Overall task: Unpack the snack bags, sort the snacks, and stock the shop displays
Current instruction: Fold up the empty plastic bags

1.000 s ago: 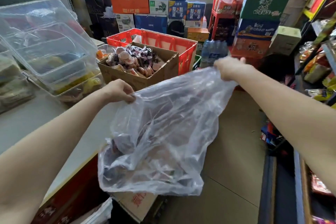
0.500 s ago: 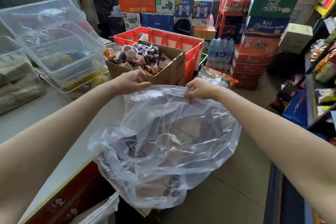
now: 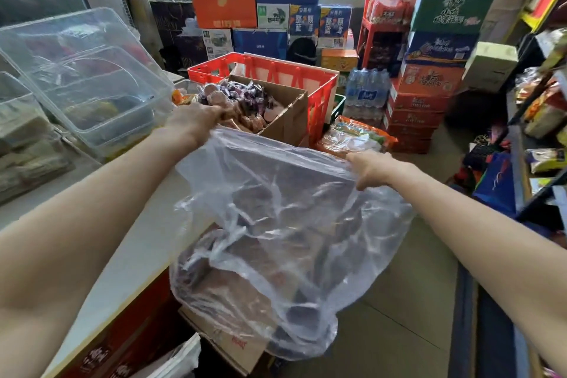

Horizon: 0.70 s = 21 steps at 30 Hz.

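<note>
A large clear plastic bag point(image 3: 285, 224) hangs open in front of me over the counter's edge. My left hand point(image 3: 196, 118) grips its rim at the upper left, close to a cardboard box point(image 3: 288, 123) full of wrapped purple and brown snacks point(image 3: 245, 98). My right hand point(image 3: 369, 167) grips the rim at the upper right. Brownish snack packs show dimly through the bag's lower part.
Clear plastic display bins point(image 3: 86, 77) stand on the white counter point(image 3: 122, 224) at left. A red crate point(image 3: 306, 83) sits behind the cardboard box. Stacked cartons point(image 3: 429, 86), bottled water point(image 3: 365, 92) and a snack pack point(image 3: 356, 135) crowd the floor ahead; shelves point(image 3: 540, 132) line the right.
My hands have spread the bag's rim wider, the left hand moving up toward the cardboard box and the right hand moving right. The bag has opened out and hangs fuller.
</note>
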Each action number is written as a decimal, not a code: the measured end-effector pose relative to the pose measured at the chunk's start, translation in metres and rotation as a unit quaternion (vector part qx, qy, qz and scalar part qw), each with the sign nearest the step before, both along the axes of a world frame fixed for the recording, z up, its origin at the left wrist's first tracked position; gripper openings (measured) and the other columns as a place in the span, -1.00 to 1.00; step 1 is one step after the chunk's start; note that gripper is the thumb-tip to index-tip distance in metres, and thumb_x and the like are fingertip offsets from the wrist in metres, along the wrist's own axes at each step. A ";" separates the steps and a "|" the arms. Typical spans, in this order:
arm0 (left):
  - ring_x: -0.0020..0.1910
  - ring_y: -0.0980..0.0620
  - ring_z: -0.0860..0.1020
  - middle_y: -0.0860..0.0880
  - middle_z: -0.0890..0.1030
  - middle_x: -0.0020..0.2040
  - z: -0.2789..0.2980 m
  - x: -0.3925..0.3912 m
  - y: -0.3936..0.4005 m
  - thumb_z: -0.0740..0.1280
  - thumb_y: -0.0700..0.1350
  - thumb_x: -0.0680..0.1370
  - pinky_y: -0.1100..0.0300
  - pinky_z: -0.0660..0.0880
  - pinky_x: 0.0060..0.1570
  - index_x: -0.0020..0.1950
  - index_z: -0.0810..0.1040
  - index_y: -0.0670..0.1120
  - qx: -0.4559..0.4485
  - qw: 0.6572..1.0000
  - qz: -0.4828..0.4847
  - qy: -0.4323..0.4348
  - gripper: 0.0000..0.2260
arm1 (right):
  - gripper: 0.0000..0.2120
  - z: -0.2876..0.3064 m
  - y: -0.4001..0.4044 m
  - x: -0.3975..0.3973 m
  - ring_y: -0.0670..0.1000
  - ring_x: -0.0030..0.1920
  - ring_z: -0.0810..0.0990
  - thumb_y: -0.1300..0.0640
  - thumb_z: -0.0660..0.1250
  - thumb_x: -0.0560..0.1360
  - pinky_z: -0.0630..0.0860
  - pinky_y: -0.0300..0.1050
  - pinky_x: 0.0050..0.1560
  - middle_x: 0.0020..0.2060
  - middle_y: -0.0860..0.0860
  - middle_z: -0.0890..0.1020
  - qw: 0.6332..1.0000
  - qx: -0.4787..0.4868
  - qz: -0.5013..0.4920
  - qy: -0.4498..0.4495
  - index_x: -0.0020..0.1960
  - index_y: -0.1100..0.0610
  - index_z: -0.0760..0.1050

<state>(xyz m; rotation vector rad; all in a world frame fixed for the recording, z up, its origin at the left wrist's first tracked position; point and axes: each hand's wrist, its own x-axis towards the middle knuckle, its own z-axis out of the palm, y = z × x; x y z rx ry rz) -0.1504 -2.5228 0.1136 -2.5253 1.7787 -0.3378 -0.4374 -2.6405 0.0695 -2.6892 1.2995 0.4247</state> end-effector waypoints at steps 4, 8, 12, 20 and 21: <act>0.18 -0.20 0.51 -0.20 0.53 0.20 -0.007 0.013 0.007 0.21 -0.29 0.55 0.05 0.40 0.13 0.23 0.51 -0.06 0.065 0.993 0.085 -0.051 -0.71 | -0.55 0.005 -0.009 0.005 0.16 0.18 0.47 0.41 0.18 0.46 0.37 0.08 0.10 0.14 0.12 0.49 0.988 -0.143 -0.026 -0.057 0.31 0.13 0.30; 0.09 -0.16 0.54 -0.19 0.58 0.11 -0.008 0.027 0.021 0.40 -0.32 0.39 0.09 0.49 0.02 0.10 0.56 -0.16 0.094 0.988 0.113 0.055 -0.71 | -0.57 0.022 -0.027 0.005 0.25 0.09 0.50 0.50 0.14 0.46 0.46 0.07 -0.06 0.14 0.21 0.40 0.952 -0.265 -0.058 -0.144 0.28 0.22 0.31; 0.22 -0.21 0.47 -0.23 0.50 0.24 -0.010 0.028 0.050 0.21 -0.32 0.53 -0.02 0.36 0.24 0.17 0.46 -0.12 0.105 0.980 0.166 0.036 -0.76 | -0.78 0.048 -0.026 0.029 0.27 0.04 0.58 0.39 0.18 0.52 0.51 0.07 -0.05 0.04 0.24 0.56 0.916 -0.316 -0.064 -0.239 0.15 0.30 0.45; 0.08 -0.01 0.53 -0.03 0.57 0.10 0.001 -0.044 0.028 0.48 -0.05 0.41 0.07 0.48 0.14 0.26 0.46 -0.10 -0.022 0.950 -0.082 0.302 -0.54 | -0.68 0.047 0.039 0.107 -0.04 -0.21 0.55 0.18 0.50 0.37 0.51 -0.34 -0.29 -0.11 0.07 0.59 0.923 0.115 0.139 -0.339 0.08 0.20 0.53; 0.03 0.00 0.53 -0.03 0.56 0.05 0.000 -0.048 0.027 0.48 -0.04 0.41 0.09 0.48 0.09 0.24 0.49 -0.11 -0.045 0.956 -0.077 0.281 -0.56 | -0.64 0.050 0.041 0.106 -0.05 -0.19 0.56 0.22 0.49 0.37 0.52 -0.37 -0.29 -0.10 0.06 0.58 0.899 0.173 0.128 -0.381 0.14 0.18 0.50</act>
